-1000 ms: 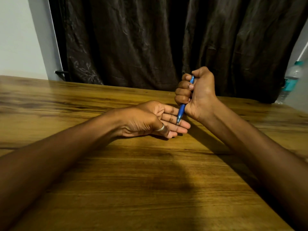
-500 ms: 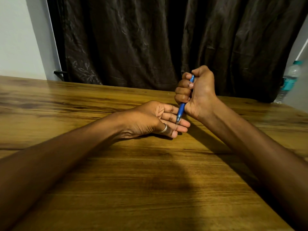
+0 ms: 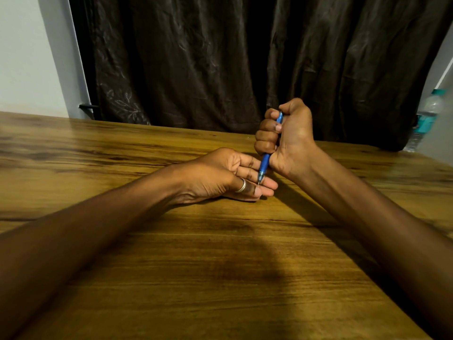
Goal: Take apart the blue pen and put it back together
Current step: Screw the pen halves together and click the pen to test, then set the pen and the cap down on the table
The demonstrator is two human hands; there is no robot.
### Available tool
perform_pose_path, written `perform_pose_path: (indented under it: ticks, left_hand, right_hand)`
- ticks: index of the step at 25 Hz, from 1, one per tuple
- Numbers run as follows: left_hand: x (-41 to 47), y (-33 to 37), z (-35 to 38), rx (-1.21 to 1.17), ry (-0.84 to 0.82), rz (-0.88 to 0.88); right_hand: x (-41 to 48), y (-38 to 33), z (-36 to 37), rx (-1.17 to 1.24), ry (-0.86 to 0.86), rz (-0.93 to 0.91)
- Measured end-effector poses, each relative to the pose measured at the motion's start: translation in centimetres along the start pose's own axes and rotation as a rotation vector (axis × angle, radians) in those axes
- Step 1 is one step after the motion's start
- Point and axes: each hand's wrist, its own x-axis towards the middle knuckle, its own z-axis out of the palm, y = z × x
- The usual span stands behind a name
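Observation:
My right hand (image 3: pixel 286 136) is closed in a fist around the blue pen (image 3: pixel 264 163), holding it nearly upright with the tip pointing down. Most of the barrel is hidden inside the fist; the top end shows by the thumb and the lower end sticks out below. My left hand (image 3: pixel 220 175) rests on the table with the palm turned sideways and the fingers stretched out, a ring on the thumb. The pen's metal tip touches the left fingers. The left hand holds nothing.
The wooden table (image 3: pixel 196 266) fills the lower view. A dark curtain (image 3: pixel 220 57) hangs behind its far edge. A clear water bottle with a teal label (image 3: pixel 425 119) stands at the far right.
Almost nothing has moved. The left hand has shifted very slightly and the pen tip still rests on its fingers.

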Motion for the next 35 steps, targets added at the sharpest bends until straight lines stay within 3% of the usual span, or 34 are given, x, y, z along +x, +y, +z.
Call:
perform_pose_path:
  ticks: [9, 16, 20, 24, 29, 31, 33, 35]
  left_hand:
    - [-0.2, 0.4, 0.1, 0.008, 0.039, -0.019]
    - [0.2, 1.1, 0.8, 0.098, 0.315, 0.020]
    - [0.1, 1.8, -0.8, 0.172, 0.428, 0.029]
    - [0.2, 1.7, -2.4, 0.218, 0.525, 0.010]
    - [0.5, 1.4, -2.7, 0.263, 0.541, 0.031]
    - [0.5, 1.4, -3.2, 0.358, 0.631, 0.072]
    - [0.2, 1.2, -4.1, 0.628, 0.728, 0.100]
    - [-0.3, 1.0, -4.5, 0.907, 0.708, 0.054]
  right_hand:
    - [0.0, 0.1, 0.1, 0.008, -0.012, 0.008]
    - [0.1, 0.5, 0.1, 0.013, -0.044, 0.000]
    - [0.3, 1.1, 0.6, -0.342, 0.027, -0.118]
    - [0.5, 2.1, 0.4, -0.647, -0.016, -0.306]
    - [0.7, 2.3, 0.0, -0.678, 0.005, -0.369]
    - [0.8, 2.1, 0.0, -0.686, 0.028, -0.375]
    - [1.0, 1.9, -0.2, -0.775, 0.071, -0.374]
    - [1.2, 1.8, -0.6, -0.898, 0.099, -0.349]
